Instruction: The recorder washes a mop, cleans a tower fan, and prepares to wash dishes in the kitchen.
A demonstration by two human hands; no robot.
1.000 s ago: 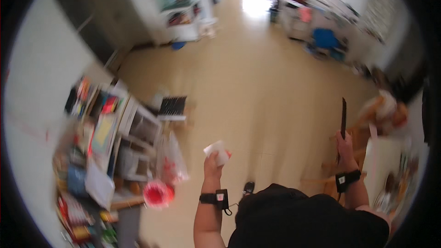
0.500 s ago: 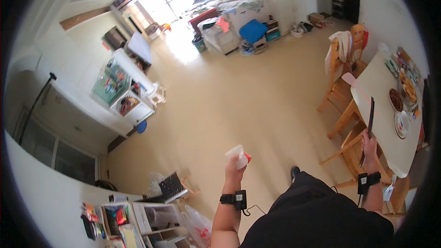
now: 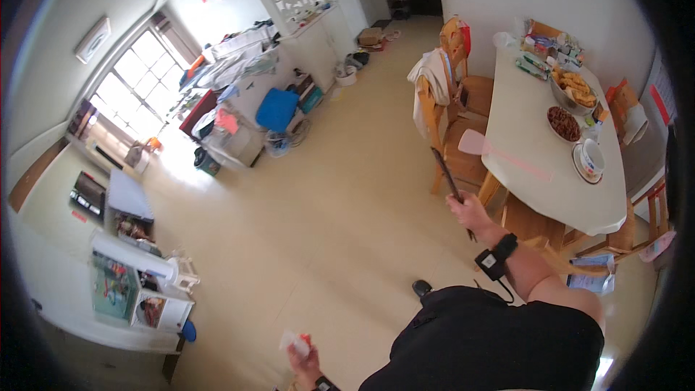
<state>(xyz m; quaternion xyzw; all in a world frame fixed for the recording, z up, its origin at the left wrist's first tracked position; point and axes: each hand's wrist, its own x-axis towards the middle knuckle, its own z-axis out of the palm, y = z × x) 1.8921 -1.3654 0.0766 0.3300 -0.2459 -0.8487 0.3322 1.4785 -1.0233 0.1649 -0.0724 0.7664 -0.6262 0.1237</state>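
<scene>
Over the glossy beige floor, clasped a long thin dark stick, slanting toward upper left, in the right hand near the curved white table, centre right, and a white-and-red wad in the left hand, lower centre.

The bare left hand is blurred and cropped just past the wrist by the lower edge; the small white-and-red thing in it is too smeared to name, perhaps thin plastic. The bare right hand covers part of a long, thin, dark stick. The pale, smooth dining table hides part of the brown wooden chair beneath it, and the lower edge crops the black cloth garment
</scene>
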